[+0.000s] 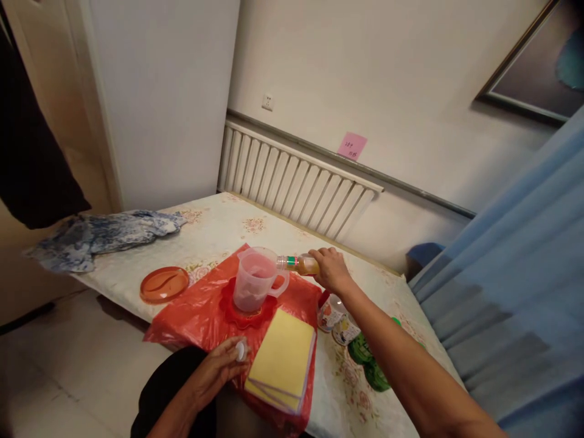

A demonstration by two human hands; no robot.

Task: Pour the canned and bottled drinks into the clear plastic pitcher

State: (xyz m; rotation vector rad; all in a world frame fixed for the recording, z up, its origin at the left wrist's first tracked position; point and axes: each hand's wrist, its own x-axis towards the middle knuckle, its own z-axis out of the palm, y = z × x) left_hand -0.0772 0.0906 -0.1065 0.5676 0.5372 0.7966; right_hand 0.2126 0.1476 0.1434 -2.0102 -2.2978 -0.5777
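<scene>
My right hand (331, 267) is wrapped round a glass bottle (298, 263) of amber liquid with a green and white neck band. The bottle lies nearly level, its mouth at the rim of a translucent plastic measuring jug (252, 286). That jug stands upright on a red scalloped plate (228, 307). Between its fingertips my left hand (219, 365) pinches a small white cap (241, 350), low in front of the plate. To the right of that hand is a stack of yellow pads (283, 359). Whether liquid is flowing from the bottle is too small to tell.
A red plastic sheet (182, 322) lies under the plate and pads on a floral-covered table (219, 213). An orange lid (164, 285) and a crumpled blue cloth (123, 234) lie left. Jars (344, 328) and green bottles (376, 374) stand right, partly behind my forearm.
</scene>
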